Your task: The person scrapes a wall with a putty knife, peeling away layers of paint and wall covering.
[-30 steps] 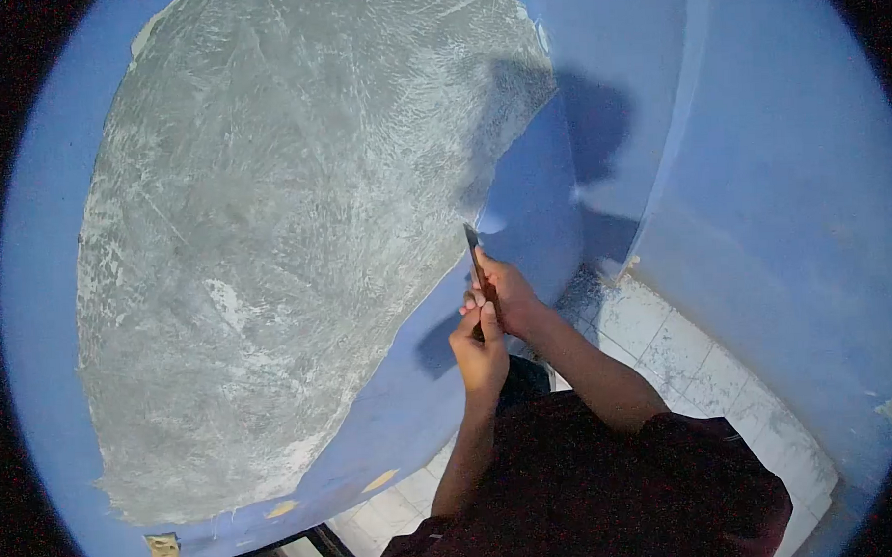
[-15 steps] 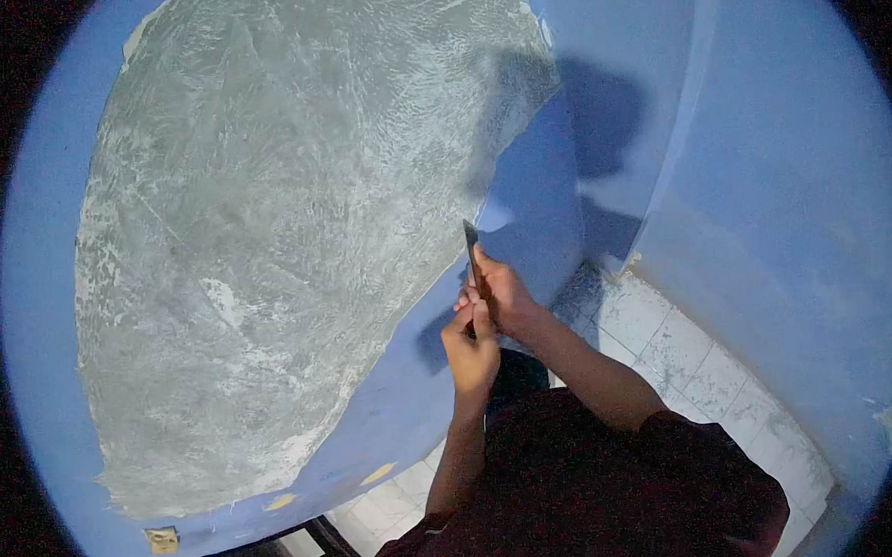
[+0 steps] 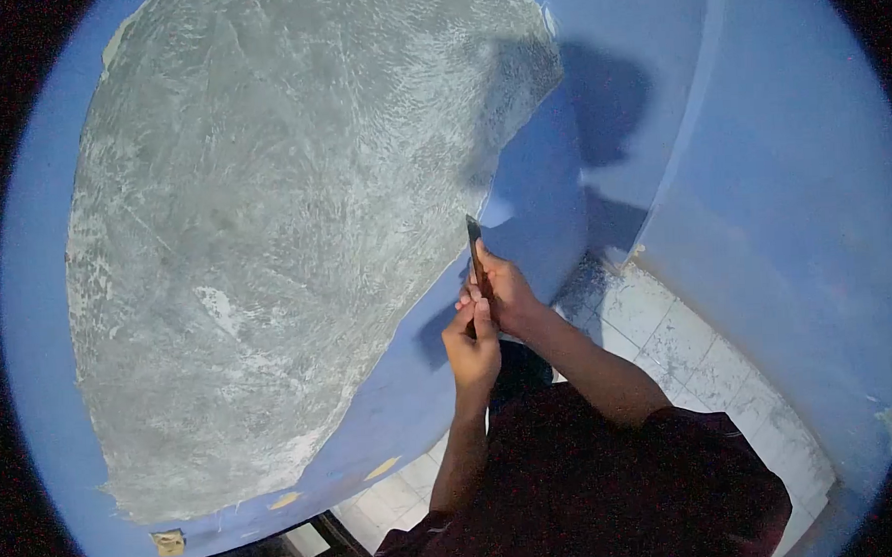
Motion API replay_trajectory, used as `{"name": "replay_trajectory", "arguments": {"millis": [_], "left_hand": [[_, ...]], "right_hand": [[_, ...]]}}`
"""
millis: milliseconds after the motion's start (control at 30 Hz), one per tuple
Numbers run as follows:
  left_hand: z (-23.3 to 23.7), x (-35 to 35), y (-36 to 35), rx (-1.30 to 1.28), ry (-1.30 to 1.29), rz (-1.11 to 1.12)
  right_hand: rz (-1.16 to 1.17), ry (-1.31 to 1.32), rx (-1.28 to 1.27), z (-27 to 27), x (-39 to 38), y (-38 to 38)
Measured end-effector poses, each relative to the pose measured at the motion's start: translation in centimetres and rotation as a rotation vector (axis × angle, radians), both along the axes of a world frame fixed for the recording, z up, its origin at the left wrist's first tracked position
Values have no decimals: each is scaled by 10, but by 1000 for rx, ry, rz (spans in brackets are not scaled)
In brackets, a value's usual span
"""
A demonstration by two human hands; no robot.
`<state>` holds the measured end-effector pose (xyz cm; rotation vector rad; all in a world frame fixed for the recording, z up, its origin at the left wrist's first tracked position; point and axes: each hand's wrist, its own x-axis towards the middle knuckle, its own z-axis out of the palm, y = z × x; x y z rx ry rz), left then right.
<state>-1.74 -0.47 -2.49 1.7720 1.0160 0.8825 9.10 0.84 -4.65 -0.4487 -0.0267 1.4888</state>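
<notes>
**At the edge of the grey patch [image 3: 266, 187], two hands are gripping a bladed tool**

Along the slanting border between the bare patch and the blue paint [image 3: 536, 172], the bladed tool [image 3: 478, 259] is pointing up and slightly left in the view, away from the person's body. Its long axis is running nearly upright in the view, and its dark blade [image 3: 473, 228] is reaching beyond both hands to the border; whether the tip is touching the wall, the view is not showing clearly.

The right hand [image 3: 508, 293] is sitting higher and nearer the blade, curling round the tool with its thumb lying along it. The left hand [image 3: 473, 354] is closing below, pinching the lower end of the dark brown handle [image 3: 483, 283] between thumb and fingers. The two hands are nearly meeting, with fingers crowding together around the handle.

Beyond the right forearm [image 3: 597, 371], white floor tiles [image 3: 636, 308] are showing dark specks. Low on the wall, a yellowish fitting [image 3: 168, 543] is sitting below the patch.
</notes>
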Motion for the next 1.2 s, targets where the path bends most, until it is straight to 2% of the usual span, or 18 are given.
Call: {"name": "replay_trajectory", "arguments": {"millis": [67,167,233,267,333,467,533,567,633,667,733,767,833,867,933,967,1100,1200], "left_hand": [[3,0,0,-85,-3,-22],[-2,10,1,43,-29,-26],[-1,18,-4,300,-17,-1],[1,13,-6,292,-12,1],[5,3,-4,2,51,-30],[7,4,6,7,37,-60],[1,5,8,133,27,-67],[-1,0,4,123,32,-58],[9,2,0,-62,13,6],[10,4,0,-61,7,8],[9,7,0,120,19,-39],[6,9,0,119,21,-42],[0,14,-1,283,38,4],[-3,10,-2,273,45,11],[-1,3,-1,-25,-20,-33],[2,-1,0,-76,22,-37],[5,11,-5,52,-29,4],[5,7,-7,96,63,16]], "right_hand": [[-6,4,19,0,0,1],[-17,23,-12,-3,4,3],[7,-11,16,-4,9,0],[9,-7,8,-5,6,-2],[7,14,42,-3,3,0],[1,33,40,-3,3,6],[-11,-8,10,-1,2,4],[-2,-3,0,-2,-2,2],[-14,-24,19,0,-1,4],[-12,-30,21,1,1,4],[-27,-17,-10,7,3,0],[-30,-15,-12,5,4,-1],[-10,-50,30,2,8,0],[-2,-43,20,-1,6,0],[-24,8,22,1,2,2],[-19,6,19,2,1,1],[-20,-38,32,-1,4,4],[-28,-82,13,-4,1,2]]}}
